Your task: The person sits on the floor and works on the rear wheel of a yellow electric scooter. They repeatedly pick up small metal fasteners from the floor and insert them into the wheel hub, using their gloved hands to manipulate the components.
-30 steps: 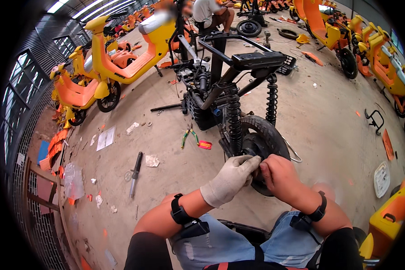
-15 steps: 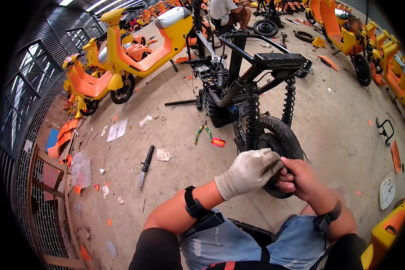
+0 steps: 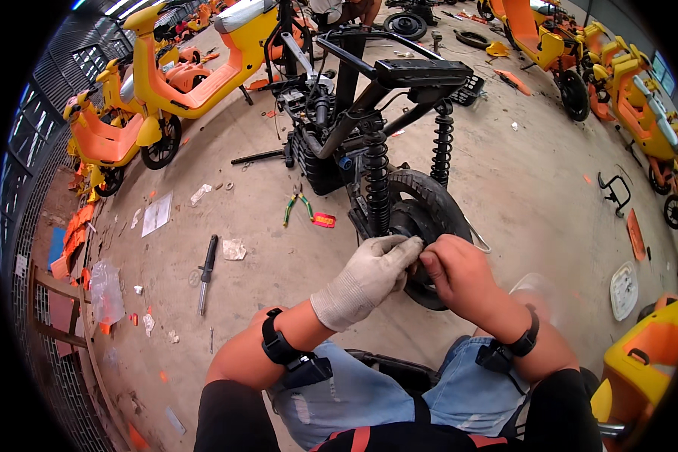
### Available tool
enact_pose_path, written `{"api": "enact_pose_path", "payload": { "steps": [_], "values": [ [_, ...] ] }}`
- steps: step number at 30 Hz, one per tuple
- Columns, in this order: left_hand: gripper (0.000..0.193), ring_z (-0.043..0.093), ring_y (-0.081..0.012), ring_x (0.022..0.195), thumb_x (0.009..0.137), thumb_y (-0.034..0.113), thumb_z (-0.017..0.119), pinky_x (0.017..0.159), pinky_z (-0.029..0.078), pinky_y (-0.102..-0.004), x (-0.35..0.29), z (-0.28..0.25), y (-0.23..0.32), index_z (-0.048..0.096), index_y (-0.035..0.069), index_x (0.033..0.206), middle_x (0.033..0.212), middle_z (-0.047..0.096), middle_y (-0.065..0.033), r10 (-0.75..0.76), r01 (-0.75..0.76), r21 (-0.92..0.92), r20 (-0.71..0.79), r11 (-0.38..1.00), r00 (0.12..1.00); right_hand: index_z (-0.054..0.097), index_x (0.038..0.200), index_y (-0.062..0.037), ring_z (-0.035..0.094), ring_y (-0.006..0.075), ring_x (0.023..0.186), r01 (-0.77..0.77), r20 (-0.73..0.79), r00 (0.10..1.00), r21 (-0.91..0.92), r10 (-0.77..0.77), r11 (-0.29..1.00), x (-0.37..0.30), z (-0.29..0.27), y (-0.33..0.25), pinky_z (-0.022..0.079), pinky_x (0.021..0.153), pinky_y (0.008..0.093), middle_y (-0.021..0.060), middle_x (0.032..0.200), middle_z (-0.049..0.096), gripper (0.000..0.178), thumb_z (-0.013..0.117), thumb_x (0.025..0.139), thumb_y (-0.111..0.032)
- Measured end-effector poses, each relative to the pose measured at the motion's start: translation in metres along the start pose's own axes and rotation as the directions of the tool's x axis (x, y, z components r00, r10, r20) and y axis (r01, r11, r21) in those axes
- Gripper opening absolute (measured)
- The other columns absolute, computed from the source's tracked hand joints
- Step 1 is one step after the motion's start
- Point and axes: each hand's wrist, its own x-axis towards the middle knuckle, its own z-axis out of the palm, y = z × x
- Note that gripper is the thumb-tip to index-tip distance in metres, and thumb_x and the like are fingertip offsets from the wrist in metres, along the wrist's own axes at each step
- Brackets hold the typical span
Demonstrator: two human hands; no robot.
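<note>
Wheel [image 3: 446, 205] is standing beyond the gloved left hand [image 3: 371, 273] and bare right hand [image 3: 465, 277], both curled, any grasp hidden from me; fingertip work is seemingly occupying them, next calling for steadiness.

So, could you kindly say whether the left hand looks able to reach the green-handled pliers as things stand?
Probably yes, leaning forward: nothing visible blocks the way between the gloved left hand and the pliers, which lie uncovered on the floor.
</note>
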Motion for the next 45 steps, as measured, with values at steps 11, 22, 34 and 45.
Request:
{"api": "enact_pose_path", "payload": {
  "steps": [11, 22, 34, 45],
  "values": [
    [0.012, 0.060, -0.0158, 0.066, 0.095, 0.009, 0.058, 0.061, 0.048, -0.0273, 0.006, -0.006, 0.002, 0.063, -0.002, 0.095, 0.082, 0.065, -0.0106, 0.595, -0.625, 0.588, 0.280, 0.514, 0.753, 0.054, 0.081, -0.0052, 0.048, 0.0124, 0.058, -0.721, 0.668, 0.630, 0.693, 0.397, -0.022, -0.003, -0.016, 0.006, 0.034, 0.051, 0.0261, -0.0016, 0.065, 0.044, 0.038, 0.047, 0.104, -0.035],
    [0.027, 0.036, -0.0047, 0.049, 0.098, 0.030, 0.057, 0.044, 0.029, -0.0217, -0.005, 0.001, 0.004, 0.054, 0.005, 0.087, 0.063, 0.042, 0.0043, -0.148, 0.155, -0.227, 0.048, 0.961, 0.988, 0.059, 0.089, -0.0015, 0.057, 0.0319, 0.076, 0.237, -0.052, 0.966, -0.204, -0.253, 0.950, 0.002, -0.001, 0.006, 0.047, 0.066, 0.0394, 0.0136, 0.081, 0.056, 0.013, 0.066, 0.088, -0.012],
    [0.016, 0.065, -0.0335, 0.074, 0.095, 0.015, 0.059, 0.066, 0.051, -0.0364, 0.005, -0.005, 0.002, 0.064, 0.000, 0.091, 0.081, 0.063, -0.0181, 0.579, -0.560, 0.613, 0.195, 0.558, 0.792, 0.057, 0.084, -0.0038, 0.048, 0.0071, 0.060, -0.719, 0.563, 0.680, 0.637, 0.471, 0.278, 0.001, -0.015, 0.004, 0.036, 0.054, 0.0224, -0.0010, 0.070, 0.052, 0.040, 0.046, 0.104, -0.037],
    [0.034, 0.043, -0.0048, 0.060, 0.097, 0.033, 0.060, 0.054, 0.037, -0.0198, -0.001, -0.006, 0.002, 0.061, 0.000, 0.107, 0.071, 0.051, 0.0029, -0.130, 0.139, -0.104, 0.088, 0.985, 0.988, 0.059, 0.094, 0.0003, 0.056, 0.0331, 0.075, 0.096, -0.063, 0.993, -0.021, -0.097, 0.995, -0.001, 0.001, 0.004, 0.047, 0.065, 0.0389, 0.0148, 0.081, 0.055, 0.013, 0.068, 0.086, -0.006]
  ]
}}
